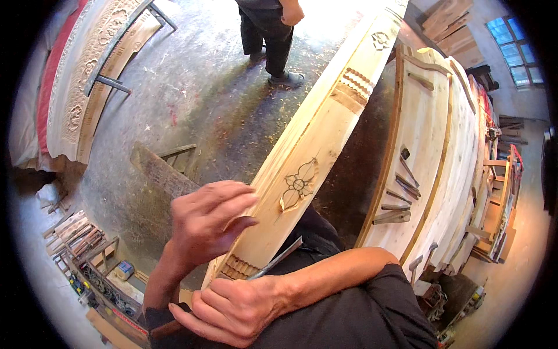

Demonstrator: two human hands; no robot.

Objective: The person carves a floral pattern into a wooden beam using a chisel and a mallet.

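A long pale wooden beam [325, 131] runs away from me, slanting up to the right. Its face carries a pencilled flower [298, 185], part of it cut into the wood, and a band of carved ridges [239, 267] near my end. Over the beam's left edge hovers my left hand [210, 218], fingers loosely stretched, thumb apart, nothing visible in it. My right hand [232, 308] is closed around a chisel [282, 257]. The metal blade points up to the right, across my dark clothing; most of the grip is hidden by my fingers.
Several carving tools [404, 189] lie on pale boards [433, 168] at the right. Another person [267, 35] stands beyond the beam. A carved panel [87, 81] is at the far left, a low wooden bench [160, 168] nearer, and a tool crate [96, 279] at lower left.
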